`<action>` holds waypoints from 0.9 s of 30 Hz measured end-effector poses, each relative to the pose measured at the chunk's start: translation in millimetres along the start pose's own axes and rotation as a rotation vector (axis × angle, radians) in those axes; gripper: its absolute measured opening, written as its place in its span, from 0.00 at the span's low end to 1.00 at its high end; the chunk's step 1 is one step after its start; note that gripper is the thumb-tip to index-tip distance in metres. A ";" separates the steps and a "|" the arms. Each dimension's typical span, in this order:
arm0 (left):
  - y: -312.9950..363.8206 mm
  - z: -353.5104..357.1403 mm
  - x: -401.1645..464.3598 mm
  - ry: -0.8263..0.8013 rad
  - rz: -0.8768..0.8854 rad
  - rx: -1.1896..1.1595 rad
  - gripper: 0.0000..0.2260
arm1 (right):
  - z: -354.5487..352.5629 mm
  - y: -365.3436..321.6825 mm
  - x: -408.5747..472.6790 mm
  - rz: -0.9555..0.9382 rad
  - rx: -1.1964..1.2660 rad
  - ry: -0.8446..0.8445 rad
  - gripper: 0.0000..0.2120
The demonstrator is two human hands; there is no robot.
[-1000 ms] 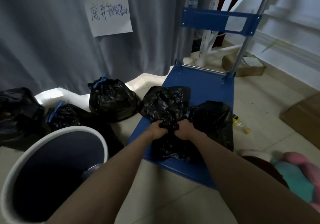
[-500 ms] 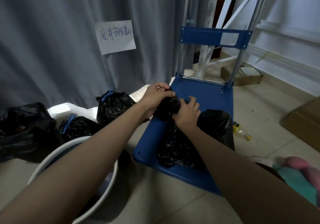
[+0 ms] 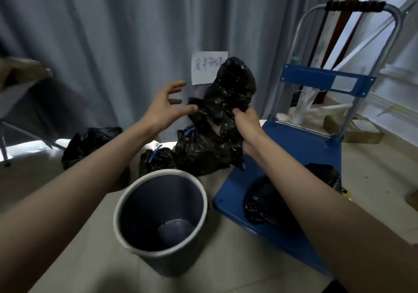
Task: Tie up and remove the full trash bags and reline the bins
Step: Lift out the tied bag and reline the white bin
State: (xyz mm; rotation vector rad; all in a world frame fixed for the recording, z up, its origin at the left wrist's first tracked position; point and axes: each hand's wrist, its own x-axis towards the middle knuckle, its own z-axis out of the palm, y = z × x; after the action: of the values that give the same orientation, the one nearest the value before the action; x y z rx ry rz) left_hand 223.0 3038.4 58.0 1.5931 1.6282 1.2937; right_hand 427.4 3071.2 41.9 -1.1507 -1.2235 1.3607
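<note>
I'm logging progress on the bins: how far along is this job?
Done: tied black bags lie by the curtain, and the bin stands unlined. In hand: the right hand grips a loose black bag; the left hand reaches for it, fingers spread. Left: lining the bin.

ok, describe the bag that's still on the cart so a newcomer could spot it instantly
Start at the blue platform cart on the right, with its upright metal handle. On the near end of its deck lies a crumpled black bag, partly hidden behind the right forearm. It is the only bag on the cart: the tied bags with blue strings sit on the floor by the curtain, and another hangs from the right hand.
</note>
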 end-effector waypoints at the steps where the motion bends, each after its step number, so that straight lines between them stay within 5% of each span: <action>1: -8.1 -13.2 -7.0 -0.021 0.017 0.076 0.37 | 9.4 -2.0 -10.8 0.041 0.036 -0.066 0.10; 5: -35.0 -50.3 -39.5 -0.040 0.083 0.319 0.47 | 45.3 4.0 -46.4 0.184 0.147 -0.308 0.12; 10: -72.9 -86.6 -78.7 0.072 -0.028 0.573 0.11 | 79.8 25.0 -59.5 0.274 0.143 -0.341 0.07; 13: -89.0 -99.6 -103.5 0.105 -0.170 0.470 0.06 | 86.3 38.8 -60.4 0.223 0.140 -0.309 0.25; 16: -100.6 -94.4 -120.9 0.104 -0.237 0.397 0.09 | 87.1 56.8 -70.7 -0.071 -0.275 -0.357 0.40; 21: -133.3 -56.5 -137.9 -0.036 -0.196 0.506 0.10 | 95.8 106.1 -83.3 -0.477 -0.993 -0.584 0.47; 27: -156.9 -27.0 -149.0 -0.391 -0.184 0.655 0.08 | 92.8 170.6 -74.3 -0.026 -1.503 -0.981 0.21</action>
State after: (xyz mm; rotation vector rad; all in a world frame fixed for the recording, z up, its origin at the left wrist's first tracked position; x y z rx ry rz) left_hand 153.8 2912.2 -105.7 1.8432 1.9773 0.3176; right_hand 334.8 2977.1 -118.7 -1.3167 -3.2425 0.7895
